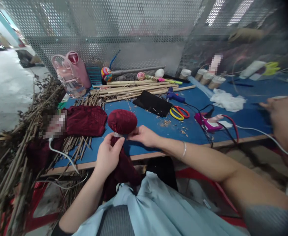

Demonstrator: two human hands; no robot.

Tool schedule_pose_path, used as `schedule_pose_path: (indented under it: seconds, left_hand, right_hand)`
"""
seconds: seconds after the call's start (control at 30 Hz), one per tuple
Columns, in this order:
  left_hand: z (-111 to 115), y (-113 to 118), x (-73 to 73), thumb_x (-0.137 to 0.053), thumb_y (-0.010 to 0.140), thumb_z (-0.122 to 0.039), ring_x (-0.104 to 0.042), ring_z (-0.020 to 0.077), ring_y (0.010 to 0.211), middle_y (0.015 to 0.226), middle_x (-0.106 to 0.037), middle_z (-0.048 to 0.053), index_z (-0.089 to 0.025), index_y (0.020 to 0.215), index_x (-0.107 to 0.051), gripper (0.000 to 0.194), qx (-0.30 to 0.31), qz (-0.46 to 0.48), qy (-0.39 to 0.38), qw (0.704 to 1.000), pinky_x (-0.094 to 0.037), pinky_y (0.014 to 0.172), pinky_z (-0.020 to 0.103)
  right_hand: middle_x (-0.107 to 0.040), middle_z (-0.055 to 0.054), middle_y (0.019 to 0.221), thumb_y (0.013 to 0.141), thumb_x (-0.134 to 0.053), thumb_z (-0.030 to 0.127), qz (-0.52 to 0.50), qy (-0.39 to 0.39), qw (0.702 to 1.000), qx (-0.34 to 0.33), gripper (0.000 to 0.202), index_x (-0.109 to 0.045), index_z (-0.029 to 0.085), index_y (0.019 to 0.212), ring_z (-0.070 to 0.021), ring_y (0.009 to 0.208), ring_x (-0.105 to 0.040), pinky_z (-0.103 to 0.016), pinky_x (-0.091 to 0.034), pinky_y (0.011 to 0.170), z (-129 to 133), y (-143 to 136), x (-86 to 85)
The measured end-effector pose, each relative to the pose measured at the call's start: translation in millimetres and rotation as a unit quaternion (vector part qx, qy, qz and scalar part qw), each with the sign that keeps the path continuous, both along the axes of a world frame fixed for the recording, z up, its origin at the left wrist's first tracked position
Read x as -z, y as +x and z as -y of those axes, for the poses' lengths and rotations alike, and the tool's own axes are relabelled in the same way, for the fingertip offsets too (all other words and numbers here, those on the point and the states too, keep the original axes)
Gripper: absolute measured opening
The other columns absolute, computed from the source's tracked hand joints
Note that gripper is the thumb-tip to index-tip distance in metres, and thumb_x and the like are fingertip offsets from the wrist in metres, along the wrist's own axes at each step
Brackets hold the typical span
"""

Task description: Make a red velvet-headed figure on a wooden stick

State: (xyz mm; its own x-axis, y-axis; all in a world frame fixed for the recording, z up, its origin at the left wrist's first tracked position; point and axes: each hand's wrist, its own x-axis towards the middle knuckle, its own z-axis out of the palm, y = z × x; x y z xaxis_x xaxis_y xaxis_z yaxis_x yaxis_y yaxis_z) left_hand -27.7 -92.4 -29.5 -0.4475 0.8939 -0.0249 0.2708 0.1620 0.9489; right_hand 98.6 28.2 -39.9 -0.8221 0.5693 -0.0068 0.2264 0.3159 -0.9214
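A dark red fabric-covered ball [122,121] stands upright above the table's front edge, with dark red cloth [126,164] hanging below it. My left hand [110,149] is closed around the neck under the ball, thumb on a whitish band [117,134]. On the right side of that neck my right hand [144,135] pinches with thumb and finger; what lies between its fingertips is hidden behind the ball. Another dark red cloth piece [86,120] lies on the table to the left.
Scissors [179,112], a blue glue gun [174,95] and a black cloth [153,103] lie beyond my hands. Thin sticks [139,90] are piled behind. Dry stalks [18,157] crowd the left. A pink bag [77,70] stands back left. Another person's hand [283,114] is at right, blurred.
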Motion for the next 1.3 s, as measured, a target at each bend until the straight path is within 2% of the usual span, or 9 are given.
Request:
schedule_pose_path:
  seconds: [0.3, 0.53, 0.83, 0.97, 1.07, 1.13, 1.2, 1.23, 1.3]
  left_hand:
    - [-6.6, -1.9, 19.0, -0.057, 0.079, -0.041, -0.053, 0.0119, 0.06, 0.069, -0.06, -0.001, -0.015, 0.088, -0.059, 0.028, 0.015, 0.037, -0.002, 0.999, -0.039, 0.058, 0.021]
    - [-3.4, -9.6, 14.1, -0.064, 0.074, -0.04, -0.046, 0.0064, 0.05, 0.059, -0.055, -0.004, -0.015, 0.072, -0.054, 0.028, 0.047, 0.296, -0.026, 0.954, -0.035, 0.05, 0.019]
    - [-14.3, -20.7, 2.9, -0.072, 0.069, -0.032, -0.051, 0.0063, 0.05, 0.064, -0.057, -0.003, -0.016, 0.082, -0.052, 0.028, 0.081, 0.44, -0.054, 0.893, -0.039, 0.048, 0.017]
    - [-24.4, -21.1, 1.0, -0.073, 0.067, -0.035, -0.042, 0.0031, 0.043, 0.063, -0.052, -0.006, -0.018, 0.079, -0.047, 0.033, 0.043, 0.45, -0.043, 0.891, -0.031, 0.041, 0.014]
    - [-30.7, -22.3, 4.3, -0.076, 0.064, -0.037, -0.04, 0.0026, 0.043, 0.062, -0.05, -0.006, -0.018, 0.076, -0.046, 0.038, 0.016, 0.446, -0.042, 0.894, -0.029, 0.04, 0.014]
    - [-33.0, -24.8, 7.3, -0.078, 0.061, -0.037, -0.039, 0.0023, 0.043, 0.062, -0.05, -0.006, -0.018, 0.077, -0.047, 0.04, -0.003, 0.447, -0.044, 0.893, -0.029, 0.041, 0.014]
    - [-33.8, -27.7, 9.7, -0.078, 0.06, -0.038, -0.037, 0.0016, 0.042, 0.062, -0.049, -0.006, -0.018, 0.079, -0.048, 0.041, -0.008, 0.452, -0.044, 0.891, -0.027, 0.04, 0.014]
    - [-33.8, -29.1, 10.6, -0.078, 0.061, -0.039, -0.035, 0.0012, 0.042, 0.063, -0.049, -0.006, -0.018, 0.08, -0.049, 0.041, -0.004, 0.457, -0.045, 0.888, -0.025, 0.04, 0.015]
    - [-33.4, -31.5, 11.6, -0.077, 0.062, -0.041, -0.033, 0.0008, 0.041, 0.064, -0.048, -0.006, -0.018, 0.082, -0.05, 0.041, 0.011, 0.471, -0.061, 0.88, -0.025, 0.04, 0.016]
  right_hand:
    - [-0.063, -0.004, 0.066, 0.088, -0.045, 0.024, 0.035, 0.309, 0.949, -0.054, 0.028, -0.066, 0.013, 0.072, -0.0098, 0.059, -0.051, -0.021, -0.033, 0.059, 20.6, 19.3, -9.7]
    - [-0.062, -0.003, 0.063, 0.089, -0.044, 0.025, 0.004, 0.265, 0.963, -0.048, 0.029, -0.067, 0.012, 0.076, -0.0083, 0.055, -0.05, -0.019, -0.034, 0.055, 22.0, 28.8, -6.4]
    - [-0.065, -0.002, 0.068, 0.084, -0.052, 0.026, 0.012, 0.16, 0.987, 0.033, 0.023, -0.068, 0.012, 0.077, -0.0094, 0.063, -0.056, -0.019, -0.039, 0.062, -17.4, 25.1, -12.7]
    - [-0.067, -0.002, 0.074, 0.083, -0.052, 0.028, 0.038, 0.088, 0.995, -0.021, 0.023, -0.068, 0.011, 0.081, -0.0106, 0.067, -0.058, -0.019, -0.043, 0.065, -25.5, 18.8, -5.2]
    - [-0.068, -0.004, 0.084, 0.085, -0.05, 0.033, 0.048, 0.128, 0.989, -0.048, 0.03, -0.063, 0.012, 0.101, -0.0123, 0.073, -0.06, -0.022, -0.046, 0.069, -37.3, 20.1, -5.8]
    - [-0.063, -0.007, 0.11, 0.086, -0.049, 0.033, 0.046, 0.221, 0.974, 0.031, 0.043, -0.049, 0.014, 0.125, -0.0141, 0.095, -0.059, -0.024, -0.045, 0.084, -63.0, 27.6, -13.4]
    - [-0.047, -0.008, 0.135, 0.086, -0.047, 0.024, 0.104, 0.299, 0.926, 0.203, 0.052, -0.036, 0.017, 0.136, -0.014, 0.119, -0.046, -0.025, -0.036, 0.1, -102.5, 42.2, -23.9]
    - [-0.045, -0.007, 0.136, 0.084, -0.046, 0.018, 0.192, 0.309, 0.877, 0.315, 0.05, -0.038, 0.02, 0.134, -0.0136, 0.123, -0.043, -0.025, -0.034, 0.102, -124.8, 51.7, -28.3]
    - [-0.045, -0.017, 0.133, 0.08, -0.045, 0.01, 0.253, 0.286, 0.833, 0.401, 0.047, -0.045, 0.011, 0.127, -0.0247, 0.125, -0.04, -0.041, -0.032, 0.103, -167.6, 72.7, -32.4]
